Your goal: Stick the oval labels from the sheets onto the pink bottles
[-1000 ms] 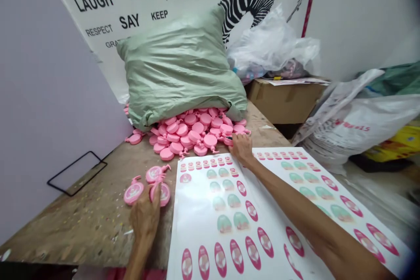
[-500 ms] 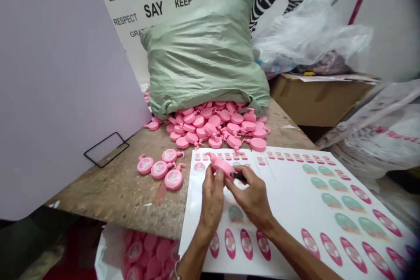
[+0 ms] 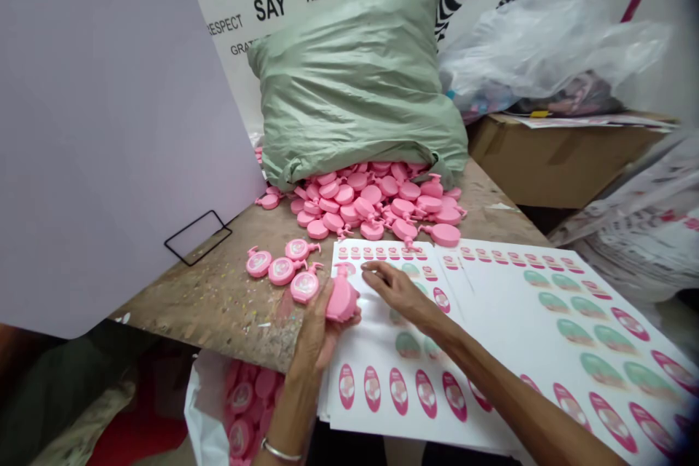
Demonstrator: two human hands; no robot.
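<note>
Held in both hands a moment ago, the pink bottle [image 3: 342,297] has passed to the left hand [image 3: 315,331] alone and come down by the near sheet's left edge, while the right hand [image 3: 403,293] has gone off toward the stickers. The bottle is off the surface, spout up, its visible face plain pink. By the look of it, the step in hand is getting a sticker for that face; the next move would call for lifting one cleanly by its rim and laying it centred on the round body. The left fingers are closed around the bottle, gripping it by its sides from below. The right fingers are bent, tips close together just beside the round sticker [image 3: 345,269] (whether they pinch anything, I cannot tell).

Under the hands lies the sticker sheet [image 3: 376,335], with another beside it. Just left of the held bottle, four labelled bottles [image 3: 281,270] lie in a loose cluster on the surface [image 3: 218,313]. Farther back, a heap of plain bottles [image 3: 371,196] spreads from beneath a green sack [image 3: 349,87]. Below the surface's front edge, a white bag [image 3: 204,408] holds more pink ones.
</note>
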